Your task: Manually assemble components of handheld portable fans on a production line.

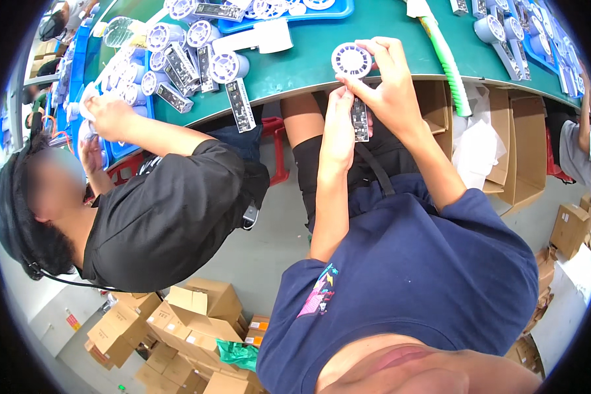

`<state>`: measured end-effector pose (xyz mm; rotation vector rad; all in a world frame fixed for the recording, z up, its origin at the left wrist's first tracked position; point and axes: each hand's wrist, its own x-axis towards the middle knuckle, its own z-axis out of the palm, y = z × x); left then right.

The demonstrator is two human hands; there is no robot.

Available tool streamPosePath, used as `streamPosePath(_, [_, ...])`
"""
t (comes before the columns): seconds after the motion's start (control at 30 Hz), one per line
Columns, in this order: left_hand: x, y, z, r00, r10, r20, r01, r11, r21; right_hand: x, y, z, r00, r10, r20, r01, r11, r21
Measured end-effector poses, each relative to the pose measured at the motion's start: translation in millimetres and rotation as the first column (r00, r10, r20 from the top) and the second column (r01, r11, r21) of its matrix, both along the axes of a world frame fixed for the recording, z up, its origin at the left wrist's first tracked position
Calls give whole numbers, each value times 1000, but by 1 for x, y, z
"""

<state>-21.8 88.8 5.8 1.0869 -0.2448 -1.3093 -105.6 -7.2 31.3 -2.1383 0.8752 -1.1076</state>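
Between my hands, just over the near edge of the green table, is a hair-dryer-shaped device. Its round, pale, slotted end (352,61) faces up, and a black-and-white patterned handle part (360,120) hangs below. My left hand (338,128) is closed around it at the handle, with fingertips just under the round end. My right hand (392,85) is closed on it too, thumb and fingers at the right side of the rim. Similar devices (228,67) lie to the left on the table, the closest with its patterned handle (240,105) jutting past the edge.
The green table (295,56) holds a blue tray (331,12) of round parts and a green-wrapped strip (445,62). At my left, a co-worker in a black shirt (171,210) works over a blue bin. Cardboard boxes (525,151) stand under the table; more boxes (197,308) lie behind.
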Motion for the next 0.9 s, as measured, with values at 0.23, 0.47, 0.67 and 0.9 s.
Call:
streamPosePath(0.23, [6,5,-4,1000,-13,13,13,1000,-6,-2,-1,4,998,56,-30,-56,998,0])
streamPosePath(0.47, [7,3,-2,1000,-5,19,3,998,61,-1,-1,6,998,50,-28,-49,998,45])
streamPosePath(0.67, [11,3,-5,999,-21,27,19,997,76,-4,-5,5,995,90,-43,-89,995,35])
streamPosePath(0.9, [12,3,0,999,4,34,-5,999,32,-8,-7,7,990,129,-57,-126,991,54])
